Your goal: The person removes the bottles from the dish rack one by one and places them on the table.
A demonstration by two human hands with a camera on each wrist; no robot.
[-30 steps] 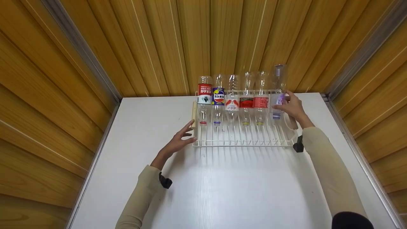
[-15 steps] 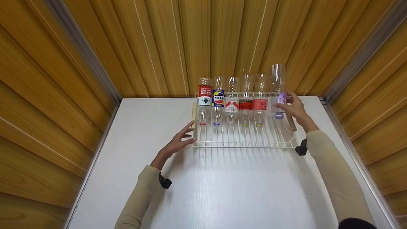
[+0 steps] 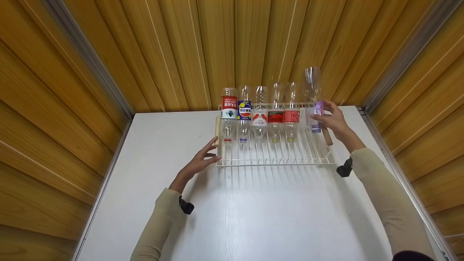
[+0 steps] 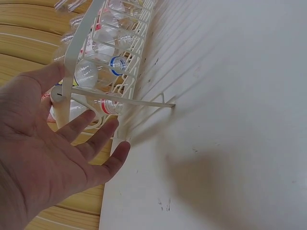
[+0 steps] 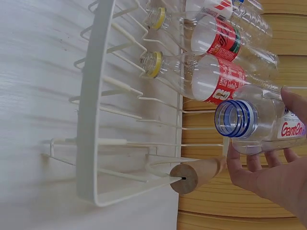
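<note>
My right hand (image 3: 335,119) grips a clear plastic bottle (image 3: 312,87) with a purple and white label, neck down, over the right end of a white wire rack (image 3: 275,162). In the right wrist view the bottle's uncapped blue neck (image 5: 235,119) faces the camera, with thumb and fingers around the body. Several empty bottles stand neck down in the rack, among them a red-labelled bottle (image 3: 228,107) at the left end and a pink-labelled bottle (image 3: 291,116) nearest the held one. My left hand (image 3: 199,162) touches the rack's left end near its wooden handle (image 3: 217,130), fingers spread and fairly straight.
The rack stands at the back of a white table (image 3: 235,217), against a wood-panelled wall (image 3: 217,47). A second wooden handle (image 5: 196,175) sits on the rack's right end, below my right hand. Bare wire slots lie beside the pink-labelled bottle.
My right hand has lifted the purple-labelled bottle slightly and tipped it a little, its base shifting left. The left hand has stayed at the rack's left end; the whole view has shifted slightly.
</note>
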